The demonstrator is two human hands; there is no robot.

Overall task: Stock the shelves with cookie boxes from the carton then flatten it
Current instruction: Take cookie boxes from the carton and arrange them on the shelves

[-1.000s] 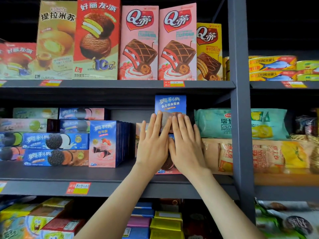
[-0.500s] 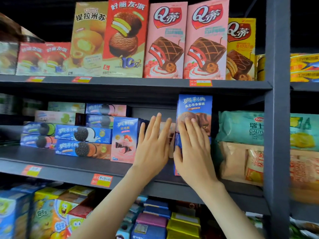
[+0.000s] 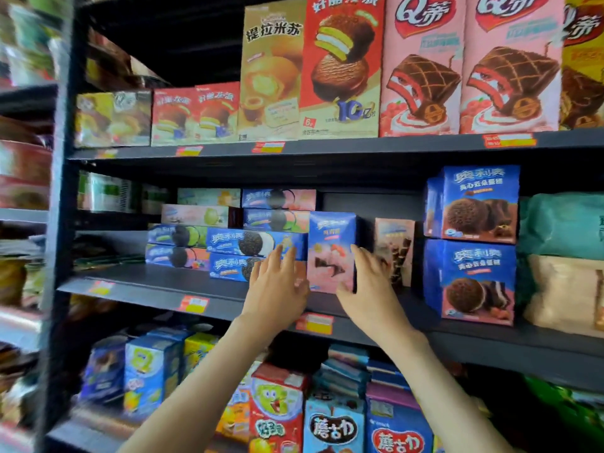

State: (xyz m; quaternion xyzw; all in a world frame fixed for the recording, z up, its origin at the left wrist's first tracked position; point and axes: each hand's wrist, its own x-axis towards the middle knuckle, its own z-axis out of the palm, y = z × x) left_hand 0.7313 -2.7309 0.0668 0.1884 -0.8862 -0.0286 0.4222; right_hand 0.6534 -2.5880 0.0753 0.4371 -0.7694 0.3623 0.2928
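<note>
Flanking the upright pink-and-blue cookie box (image 3: 331, 253) on the middle shelf (image 3: 157, 282), left hand (image 3: 277, 289) and right hand (image 3: 369, 286) both spread flat, fingers straight, gripping nothing.

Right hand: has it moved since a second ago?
Yes: the right hand went left, off the stacked blue cake boxes to the upright blue-and-pink box.

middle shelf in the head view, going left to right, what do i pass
stacked flat cookie boxes → upright blue-and-pink box → brown wafer-stick box → two stacked blue cake boxes → teal bag
</note>
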